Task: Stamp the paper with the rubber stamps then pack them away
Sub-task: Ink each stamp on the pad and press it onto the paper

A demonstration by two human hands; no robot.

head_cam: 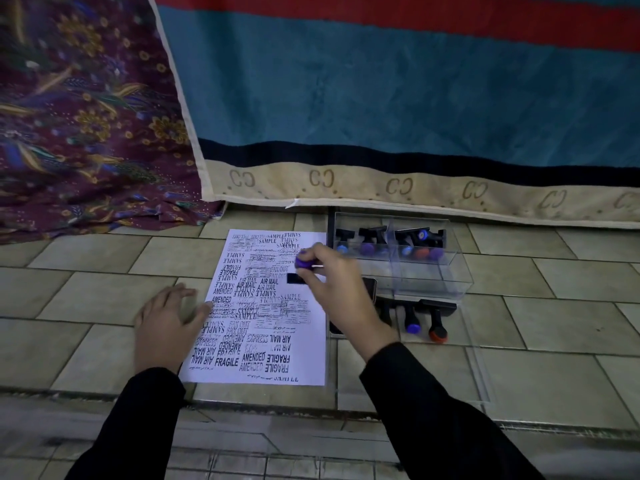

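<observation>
one sheet of paper (263, 323) lies flat on the tiled floor (86, 292), crowded with black prints reading sample, air mail, fragile, amended, express and fax out. two hands are out, both in black sleeves (433, 410). the left hand (166, 320) lies spread and flat, fingers straight, on the floor at the sheet's left edge with the fingertips touching the paper. the right hand (332, 282) pinches one purple-knobbed rubber stamp (304, 263), held tilted just above the upper right part of the sheet. just right of the paper stands one clear plastic box (433, 278) holding five or six stamps (367, 249) with blue, purple and red knobs; they overlap too much for a firm count. three more stamps (413, 328) lie on the tiles in front of the box. behind it all hangs a blue and red striped blanket (381, 98) with a beige lettered border, and a purple floral cloth (86, 116) to its left.
</observation>
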